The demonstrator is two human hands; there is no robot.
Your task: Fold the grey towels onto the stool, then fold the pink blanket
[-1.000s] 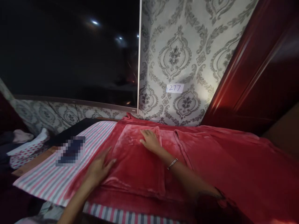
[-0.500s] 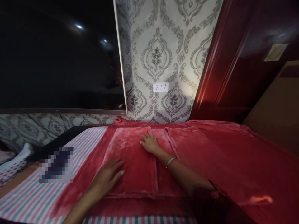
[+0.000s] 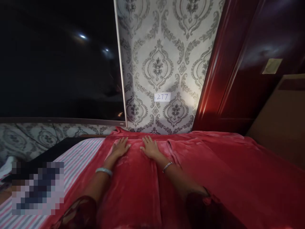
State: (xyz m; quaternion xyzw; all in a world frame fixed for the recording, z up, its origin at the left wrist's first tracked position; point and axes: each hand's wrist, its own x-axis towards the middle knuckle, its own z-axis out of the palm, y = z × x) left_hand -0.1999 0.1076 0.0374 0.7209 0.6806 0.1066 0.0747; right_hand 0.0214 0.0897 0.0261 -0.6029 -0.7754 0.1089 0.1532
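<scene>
A plush red blanket lies spread out, with a folded panel in its middle and another folded layer to the right. Near the panel's far left corner, my left hand rests flat with its fingers apart. My right hand also lies palm down on the panel, a short way to the right, fingers spread. Both hands touch the cloth and neither grips it. A bracelet shows on each wrist.
Under the blanket is a striped cloth, with a pixelated dark patch on it at left. A large black screen hangs behind. Patterned wallpaper bears a paper marked 277. A dark red door and a brown board stand right.
My left hand has moved forward from the panel's near left side to its far edge and now lies flat. My right hand stays on the panel. The view has tilted up slightly.
</scene>
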